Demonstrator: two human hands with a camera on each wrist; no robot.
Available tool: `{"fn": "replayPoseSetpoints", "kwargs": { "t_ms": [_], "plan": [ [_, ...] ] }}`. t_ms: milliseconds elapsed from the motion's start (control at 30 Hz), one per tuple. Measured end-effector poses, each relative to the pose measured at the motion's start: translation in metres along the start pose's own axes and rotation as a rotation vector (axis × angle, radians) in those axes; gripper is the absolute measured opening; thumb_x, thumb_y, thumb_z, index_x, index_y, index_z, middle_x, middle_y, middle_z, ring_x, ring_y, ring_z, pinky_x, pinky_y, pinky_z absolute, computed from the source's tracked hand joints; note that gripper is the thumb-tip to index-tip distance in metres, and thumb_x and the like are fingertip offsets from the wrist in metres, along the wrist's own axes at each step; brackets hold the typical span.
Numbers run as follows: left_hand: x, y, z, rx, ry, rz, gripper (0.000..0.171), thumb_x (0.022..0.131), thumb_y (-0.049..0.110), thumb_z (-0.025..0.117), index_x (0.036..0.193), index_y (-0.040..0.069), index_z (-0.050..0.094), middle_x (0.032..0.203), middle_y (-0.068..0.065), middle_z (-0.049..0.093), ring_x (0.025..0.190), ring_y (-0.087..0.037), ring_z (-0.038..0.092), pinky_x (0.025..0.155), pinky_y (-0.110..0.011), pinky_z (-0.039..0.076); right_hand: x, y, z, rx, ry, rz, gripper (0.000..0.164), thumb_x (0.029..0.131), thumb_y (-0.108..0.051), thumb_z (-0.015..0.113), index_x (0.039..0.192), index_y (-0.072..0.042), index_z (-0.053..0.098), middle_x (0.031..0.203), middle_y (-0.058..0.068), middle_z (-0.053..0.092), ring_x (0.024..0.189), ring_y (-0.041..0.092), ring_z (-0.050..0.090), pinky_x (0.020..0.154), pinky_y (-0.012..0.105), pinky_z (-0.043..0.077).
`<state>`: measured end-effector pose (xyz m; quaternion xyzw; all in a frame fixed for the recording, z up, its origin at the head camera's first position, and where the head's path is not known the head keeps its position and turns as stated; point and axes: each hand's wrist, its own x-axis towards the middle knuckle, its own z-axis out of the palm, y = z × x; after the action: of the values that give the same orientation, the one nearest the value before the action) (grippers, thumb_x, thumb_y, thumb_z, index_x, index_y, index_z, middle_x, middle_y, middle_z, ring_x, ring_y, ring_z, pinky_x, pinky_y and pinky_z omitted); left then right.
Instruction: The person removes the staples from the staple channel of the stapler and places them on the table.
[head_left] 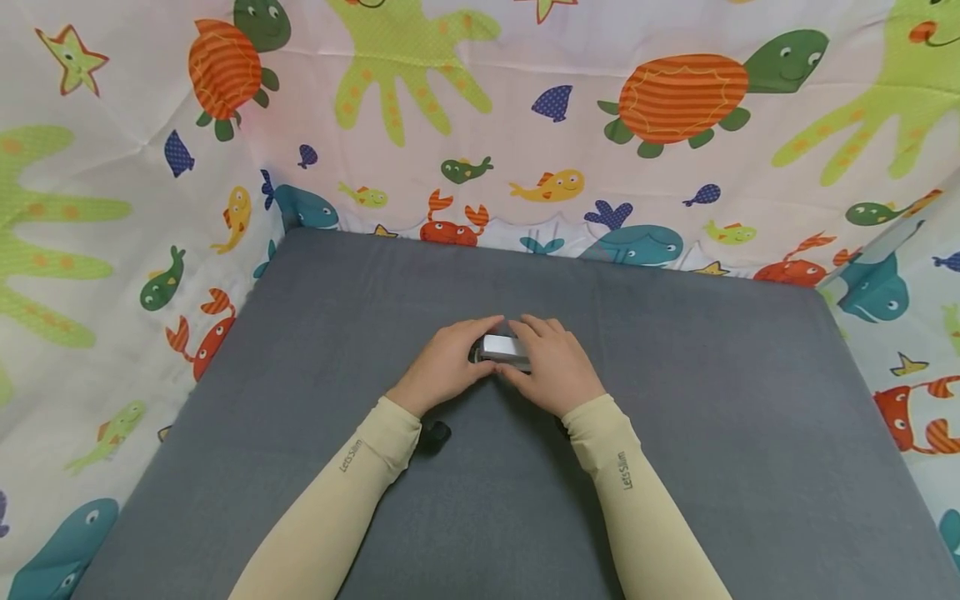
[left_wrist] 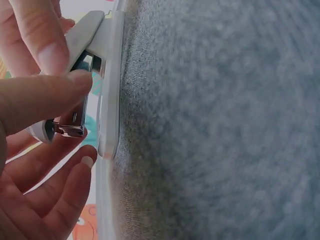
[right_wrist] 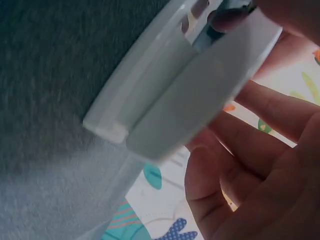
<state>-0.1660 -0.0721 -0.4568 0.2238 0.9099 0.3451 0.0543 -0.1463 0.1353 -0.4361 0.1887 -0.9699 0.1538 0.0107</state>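
A white and grey stapler rests on the grey tabletop between both hands, its upper arm raised from the base at an angle. My left hand grips the left end, where the thumb lies along the metal staple magazine in the left wrist view. My right hand holds the right end, near the hinge, with thumb and fingers on either side. In the right wrist view, the pale top cover hides part of the magazine. Several fingertips are hidden behind the stapler.
The grey cloth-covered table spreads around the hands. A printed sea-animal curtain stands along its back and sides. A small black object shows beside the left wrist.
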Motion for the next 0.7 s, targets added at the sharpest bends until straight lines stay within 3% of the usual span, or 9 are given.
{"fn": "replayPoseSetpoints", "kwargs": {
  "t_ms": [233, 433, 700],
  "plan": [
    [0.001, 0.002, 0.002, -0.028, 0.022, 0.038, 0.059, 0.101, 0.019, 0.079, 0.156, 0.017, 0.06, 0.151, -0.006, 0.067, 0.135, -0.024, 0.066, 0.115, -0.043, 0.054, 0.002, 0.0, 0.007, 0.001, 0.042, -0.051, 0.052, 0.099, -0.033, 0.081, 0.143, -0.007, 0.068, 0.133, 0.014, 0.074, 0.12, 0.033, 0.066, 0.105, 0.049, 0.058],
    [0.002, 0.001, 0.006, -0.025, 0.036, 0.054, 0.054, 0.1, 0.019, 0.08, 0.152, 0.016, 0.064, 0.138, -0.007, 0.073, 0.119, -0.021, 0.071, 0.103, -0.04, 0.06, 0.003, 0.0, 0.01, -0.013, 0.07, -0.061, 0.041, 0.098, -0.025, 0.083, 0.133, -0.005, 0.073, 0.122, 0.014, 0.076, 0.11, 0.031, 0.068, 0.099, 0.047, 0.061],
    [0.003, 0.001, 0.006, -0.027, 0.047, 0.056, 0.048, 0.102, 0.01, 0.075, 0.149, 0.014, 0.066, 0.12, -0.008, 0.074, 0.093, -0.017, 0.064, 0.083, -0.034, 0.056, 0.006, 0.001, 0.014, -0.018, 0.119, -0.101, 0.037, 0.096, -0.023, 0.085, 0.126, -0.003, 0.074, 0.112, 0.014, 0.077, 0.1, 0.032, 0.07, 0.091, 0.048, 0.061]
  ]
}}
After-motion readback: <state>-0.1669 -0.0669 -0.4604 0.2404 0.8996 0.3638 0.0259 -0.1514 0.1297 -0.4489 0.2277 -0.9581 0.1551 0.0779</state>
